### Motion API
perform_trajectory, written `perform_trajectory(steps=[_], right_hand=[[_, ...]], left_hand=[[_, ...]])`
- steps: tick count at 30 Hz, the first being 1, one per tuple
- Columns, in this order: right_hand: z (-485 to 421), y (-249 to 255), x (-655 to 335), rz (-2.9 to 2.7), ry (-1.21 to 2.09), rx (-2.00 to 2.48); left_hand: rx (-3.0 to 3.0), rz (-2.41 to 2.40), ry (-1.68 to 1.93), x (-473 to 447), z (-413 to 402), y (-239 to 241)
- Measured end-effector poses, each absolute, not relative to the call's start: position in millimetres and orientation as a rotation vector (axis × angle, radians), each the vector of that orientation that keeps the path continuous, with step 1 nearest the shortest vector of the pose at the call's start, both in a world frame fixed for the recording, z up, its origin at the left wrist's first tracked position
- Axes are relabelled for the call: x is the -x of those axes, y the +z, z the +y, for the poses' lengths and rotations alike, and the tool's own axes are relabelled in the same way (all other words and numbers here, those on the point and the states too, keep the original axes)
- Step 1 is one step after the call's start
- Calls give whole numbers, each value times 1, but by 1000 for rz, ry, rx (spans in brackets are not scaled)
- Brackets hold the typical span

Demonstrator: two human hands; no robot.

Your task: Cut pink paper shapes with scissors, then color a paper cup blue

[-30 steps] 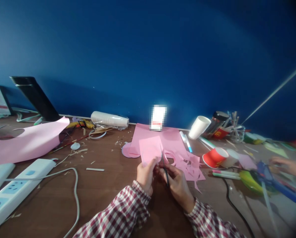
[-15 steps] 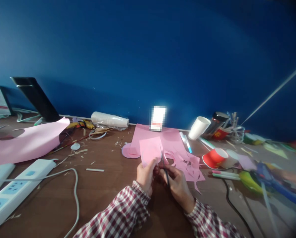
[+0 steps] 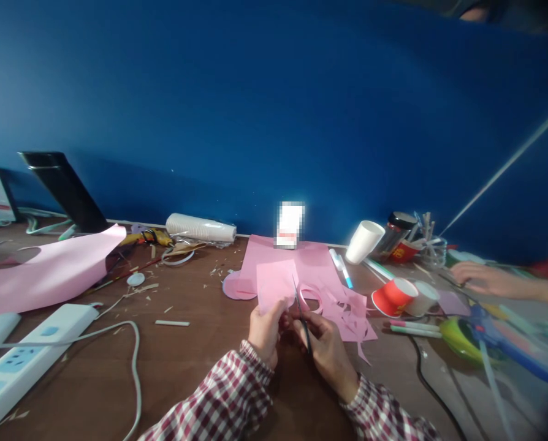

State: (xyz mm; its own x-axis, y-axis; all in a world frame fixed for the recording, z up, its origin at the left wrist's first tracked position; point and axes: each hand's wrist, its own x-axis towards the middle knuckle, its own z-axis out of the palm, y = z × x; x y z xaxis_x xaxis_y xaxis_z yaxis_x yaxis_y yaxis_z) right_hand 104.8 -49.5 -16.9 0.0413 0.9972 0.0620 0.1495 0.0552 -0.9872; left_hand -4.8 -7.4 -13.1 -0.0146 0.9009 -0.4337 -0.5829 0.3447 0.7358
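Observation:
My left hand [image 3: 265, 332] pinches the lower edge of a small pink sheet of paper [image 3: 276, 282], held up off the table. My right hand [image 3: 328, 353] is closed round a pair of dark-handled scissors [image 3: 305, 334], whose blades point away from me along the sheet's right edge. Behind lies a larger pink sheet [image 3: 317, 254] on the table. Curled pink offcuts [image 3: 354, 315] lie to the right of my hands, and a rounded pink cutout [image 3: 238, 286] lies to the left. The fingertips of both hands are partly hidden.
At right are a red paper cup [image 3: 395, 296], a white cup [image 3: 365, 242], markers [image 3: 414, 329] and a blue glue gun [image 3: 508, 346]; another person's hand [image 3: 480, 278] reaches in there. A white power strip [image 3: 30, 361] with a cable lies left. Stacked cups [image 3: 200, 228] lie near the wall.
The other person's hand has moved up and away from the glue gun, over the items at right. My hands keep nearly the same hold; the whole view has shifted slightly.

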Motion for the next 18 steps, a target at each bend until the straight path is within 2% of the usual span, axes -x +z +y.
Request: perform_trajectory(steps=[18], right_hand=[[-48,-17,-99,-1175,1175,1198]], left_hand=[[-368,991,1227,2,-9,-13]])
